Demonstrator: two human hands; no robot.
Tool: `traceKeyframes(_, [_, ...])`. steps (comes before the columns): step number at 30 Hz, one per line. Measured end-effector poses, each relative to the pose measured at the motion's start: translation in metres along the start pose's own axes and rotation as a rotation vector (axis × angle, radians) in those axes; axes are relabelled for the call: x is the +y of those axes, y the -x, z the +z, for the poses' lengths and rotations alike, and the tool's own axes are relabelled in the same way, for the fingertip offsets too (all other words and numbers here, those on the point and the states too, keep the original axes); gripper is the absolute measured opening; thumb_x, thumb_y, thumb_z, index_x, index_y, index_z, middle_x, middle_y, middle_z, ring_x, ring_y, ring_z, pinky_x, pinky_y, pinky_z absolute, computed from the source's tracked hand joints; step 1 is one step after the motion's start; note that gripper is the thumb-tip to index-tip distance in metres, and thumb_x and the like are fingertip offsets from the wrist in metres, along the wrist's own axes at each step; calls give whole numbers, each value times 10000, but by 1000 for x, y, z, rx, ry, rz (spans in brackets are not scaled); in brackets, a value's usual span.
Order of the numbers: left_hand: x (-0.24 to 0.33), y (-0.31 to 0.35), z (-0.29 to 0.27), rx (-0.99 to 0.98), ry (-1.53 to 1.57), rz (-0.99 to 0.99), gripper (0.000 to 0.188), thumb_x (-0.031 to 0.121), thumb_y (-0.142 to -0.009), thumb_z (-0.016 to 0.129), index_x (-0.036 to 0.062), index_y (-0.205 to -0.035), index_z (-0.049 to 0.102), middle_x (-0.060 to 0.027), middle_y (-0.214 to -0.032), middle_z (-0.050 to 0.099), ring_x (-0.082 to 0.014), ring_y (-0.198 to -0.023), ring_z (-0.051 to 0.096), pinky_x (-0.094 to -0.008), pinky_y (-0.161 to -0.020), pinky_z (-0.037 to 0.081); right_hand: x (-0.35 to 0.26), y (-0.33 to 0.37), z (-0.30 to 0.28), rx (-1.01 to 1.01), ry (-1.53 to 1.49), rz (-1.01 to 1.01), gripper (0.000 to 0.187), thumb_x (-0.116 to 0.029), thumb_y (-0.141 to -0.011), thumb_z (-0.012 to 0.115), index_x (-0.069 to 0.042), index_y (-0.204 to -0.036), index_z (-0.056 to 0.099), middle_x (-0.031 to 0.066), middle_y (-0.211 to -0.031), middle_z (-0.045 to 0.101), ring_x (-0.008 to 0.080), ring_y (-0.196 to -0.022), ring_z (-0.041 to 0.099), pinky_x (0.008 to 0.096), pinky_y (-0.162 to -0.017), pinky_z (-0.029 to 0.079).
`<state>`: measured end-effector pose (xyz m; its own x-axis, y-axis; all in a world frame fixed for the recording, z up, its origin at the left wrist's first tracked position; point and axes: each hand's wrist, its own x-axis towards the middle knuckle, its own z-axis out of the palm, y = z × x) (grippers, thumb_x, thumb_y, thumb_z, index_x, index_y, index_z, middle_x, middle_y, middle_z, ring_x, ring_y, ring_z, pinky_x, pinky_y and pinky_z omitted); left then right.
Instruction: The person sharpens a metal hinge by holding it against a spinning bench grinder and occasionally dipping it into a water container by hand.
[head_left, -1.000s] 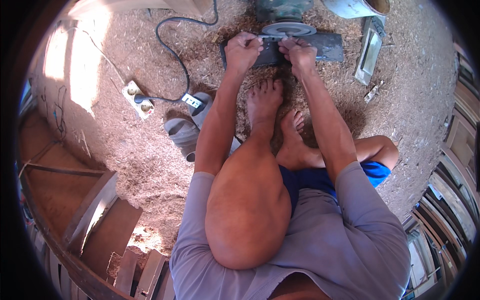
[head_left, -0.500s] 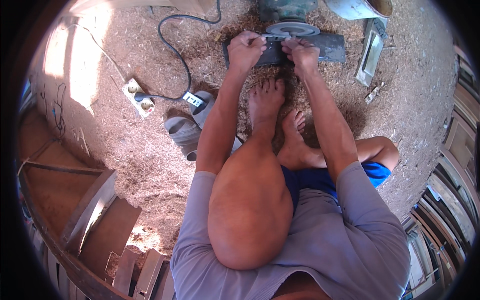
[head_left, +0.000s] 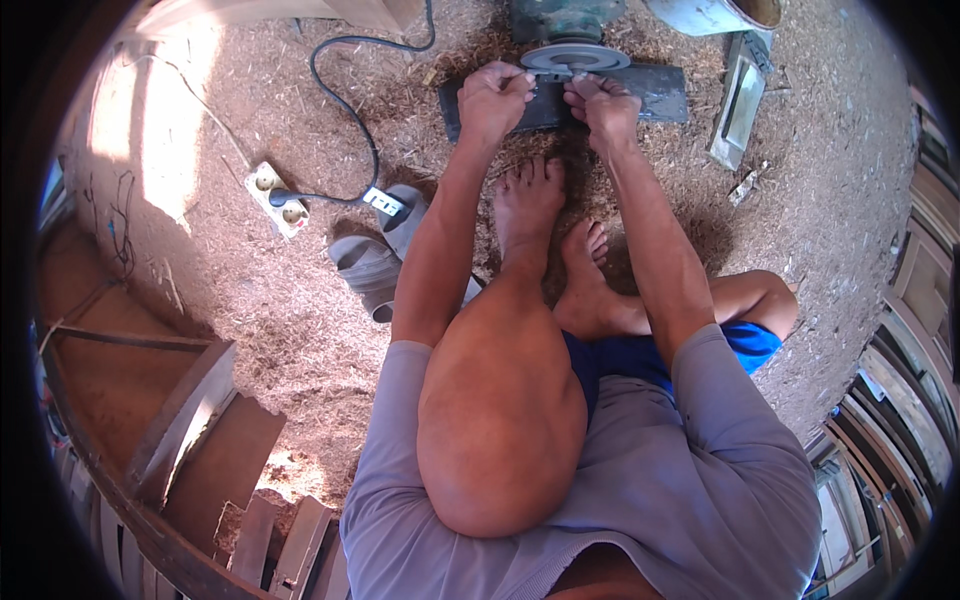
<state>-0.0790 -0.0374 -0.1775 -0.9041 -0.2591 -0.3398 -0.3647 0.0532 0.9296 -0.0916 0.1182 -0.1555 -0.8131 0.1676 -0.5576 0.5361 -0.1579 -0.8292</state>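
Note:
A thin, light metal strip [head_left: 550,72] spans the gap between my two hands, right at the near edge of a round grey grinding wheel [head_left: 576,57]. My left hand [head_left: 494,98] pinches one end with closed fingers. At the other end, my right hand [head_left: 605,105] grips it between thumb and fingers. The wheel sits on a green machine body [head_left: 567,20], partly cut off by the top of the view. Under my hands lies a dark flat board [head_left: 650,95]. Whether the strip touches the wheel, I cannot tell.
A socket strip [head_left: 278,200] with a black cable [head_left: 345,100] lies left on the shavings. Sandals [head_left: 370,265] are beside my left forearm. At the upper right stand a whitish bucket [head_left: 700,15] and a narrow metal-edged block [head_left: 738,115]. Wooden boards [head_left: 255,540] lie lower left.
My hands still hold the strip at the wheel, almost in the same place. The surroundings shift slightly in the view.

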Motion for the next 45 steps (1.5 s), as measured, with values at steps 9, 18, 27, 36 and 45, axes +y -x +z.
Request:
traceKeyframes(9, [0,-2,3,-25,-140,0,196,227,-793,679,54,-886,691,-54,-765,706,-124,-715,671,-255,-684,506,-3,1,-4,37,-17,24,110,-84,-855,656,-15,-926,608,89,-859,691,131,-692,662,229,-574,510])
traceKeyframes(18, [-1,-1,6,-34,-100,31,182,192,-793,689,30,-877,684,-74,-757,702,-122,-691,672,-253,-663,510,-4,0,-6,41,-58,-2,95,-76,-842,660,-1,-891,628,79,-785,684,119,-630,649,217,-513,475])
traceKeyframes(27, [-4,-1,5,-25,1,25,158,158,-802,679,13,-864,678,-73,-744,698,-94,-659,651,-235,-631,501,-4,-1,-4,28,30,-13,99,-102,-854,661,-18,-901,635,78,-849,698,98,-669,638,205,-566,476])
traceKeyframes(36, [-7,-1,-4,-18,51,19,155,154,-801,681,11,-861,670,-67,-730,695,-82,-619,641,-222,-599,499,-3,3,6,5,50,-10,112,-98,-859,655,1,-906,633,84,-837,694,104,-667,639,209,-571,487])
traceKeyframes(45, [-9,-1,-12,-2,61,44,136,116,-809,674,-10,-857,660,-70,-720,686,-83,-596,632,-219,-570,500,0,5,18,24,28,-31,70,-72,-841,654,-4,-823,654,74,-753,681,104,-596,623,216,-506,460])
